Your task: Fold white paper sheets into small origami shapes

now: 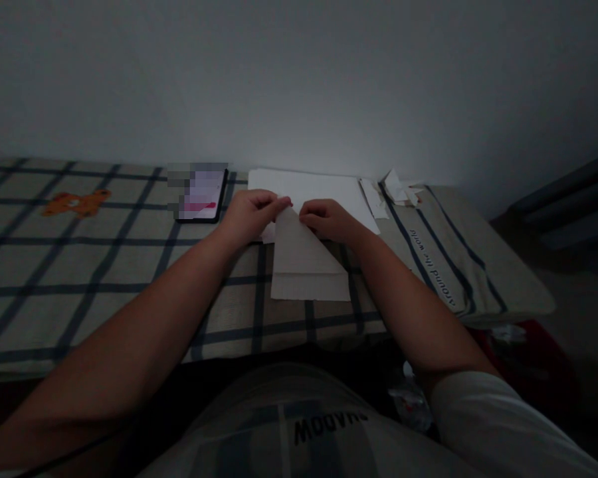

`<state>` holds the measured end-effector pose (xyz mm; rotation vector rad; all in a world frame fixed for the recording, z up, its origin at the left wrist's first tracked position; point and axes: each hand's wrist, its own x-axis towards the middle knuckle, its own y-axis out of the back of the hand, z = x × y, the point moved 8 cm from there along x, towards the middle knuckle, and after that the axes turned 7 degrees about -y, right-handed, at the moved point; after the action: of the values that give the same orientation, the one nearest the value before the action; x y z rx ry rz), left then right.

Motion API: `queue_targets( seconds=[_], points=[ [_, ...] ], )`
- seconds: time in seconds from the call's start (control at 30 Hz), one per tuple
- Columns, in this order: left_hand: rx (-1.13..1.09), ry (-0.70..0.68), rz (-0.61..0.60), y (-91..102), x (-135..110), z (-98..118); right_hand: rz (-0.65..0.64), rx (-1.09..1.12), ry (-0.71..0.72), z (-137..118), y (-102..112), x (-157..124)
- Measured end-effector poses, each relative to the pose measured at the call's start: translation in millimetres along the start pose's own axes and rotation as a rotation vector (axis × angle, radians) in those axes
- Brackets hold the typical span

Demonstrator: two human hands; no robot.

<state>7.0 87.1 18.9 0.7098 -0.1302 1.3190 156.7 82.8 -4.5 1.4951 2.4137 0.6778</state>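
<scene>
A sheet of white paper (306, 262), folded to a point at its far end, lies on the checked cloth (80, 265) in front of me. My left hand (252, 214) pinches the paper's tip from the left, fingers curled. My right hand (329, 219) presses and pinches the same tip from the right, fingers closed. Both hands meet at the point of the fold. Behind them lies a stack of flat white sheets (309, 189).
A phone (199, 194) with a lit screen lies left of the hands. Paper scraps (391, 192) sit at the back right by the wall. An orange bear print (77, 202) marks the cloth at far left. The surface's right edge (528, 292) drops to the floor.
</scene>
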Motion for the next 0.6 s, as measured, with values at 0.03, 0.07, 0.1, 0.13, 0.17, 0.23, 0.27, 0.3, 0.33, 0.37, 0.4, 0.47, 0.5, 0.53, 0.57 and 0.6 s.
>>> queue_targets(
  seconds=[0.03, 0.07, 0.1, 0.13, 0.17, 0.23, 0.27, 0.3, 0.33, 0.37, 0.4, 0.47, 0.5, 0.53, 0.57, 0.6],
  points=[
    [0.008, -0.007, 0.002, 1.0, 0.7, 0.1, 0.002, -0.002, 0.003, -0.8, 0.6, -0.3],
    [0.020, -0.014, 0.011, 2.6, 1.3, 0.0, 0.004, -0.005, 0.007, -1.5, 1.0, -0.5],
    [0.032, -0.022, 0.027, 4.4, 1.8, -0.2, 0.006, -0.009, 0.010, -2.1, 1.3, -0.7],
    [0.041, -0.028, 0.044, 6.0, 2.1, -0.5, 0.008, -0.014, 0.009, -2.3, 1.5, -0.9],
    [0.043, -0.030, 0.059, 7.1, 2.2, -1.2, 0.008, -0.019, 0.006, -2.3, 1.4, -1.0],
    [0.019, -0.018, 0.086, 8.0, 2.1, -3.6, 0.009, -0.036, 0.006, -2.8, 1.2, -1.2],
    [-0.004, -0.003, 0.105, 8.3, 1.9, -5.3, 0.012, -0.050, 0.015, -3.9, 1.2, -1.4],
    [-0.026, 0.016, 0.125, 8.7, 1.8, -7.2, 0.014, -0.064, 0.027, -5.3, 1.1, -1.6],
    [-0.050, 0.033, 0.153, 9.7, 1.6, -8.8, 0.017, -0.078, 0.040, -6.8, 1.3, -1.8],
    [-0.076, 0.046, 0.181, 10.9, 1.4, -10.0, 0.019, -0.088, 0.048, -7.8, 1.3, -1.9],
    [-0.101, 0.056, 0.205, 11.9, 1.3, -10.8, 0.019, -0.093, 0.050, -8.3, 1.4, -2.0],
    [-0.140, 0.065, 0.228, 12.7, 1.4, -11.1, 0.017, -0.089, 0.046, -8.2, 1.6, -2.0],
    [-0.154, 0.066, 0.232, 12.9, 1.5, -10.7, 0.016, -0.085, 0.046, -8.1, 1.8, -2.0],
    [-0.164, 0.066, 0.233, 13.1, 1.4, -10.2, 0.015, -0.081, 0.049, -8.1, 1.9, -2.1],
    [-0.168, 0.065, 0.234, 13.4, 1.4, -9.4, 0.015, -0.081, 0.053, -8.1, 2.1, -2.1],
    [-0.170, 0.064, 0.235, 13.7, 1.3, -8.6, 0.018, -0.081, 0.057, -8.1, 2.5, -2.1]
  ],
)
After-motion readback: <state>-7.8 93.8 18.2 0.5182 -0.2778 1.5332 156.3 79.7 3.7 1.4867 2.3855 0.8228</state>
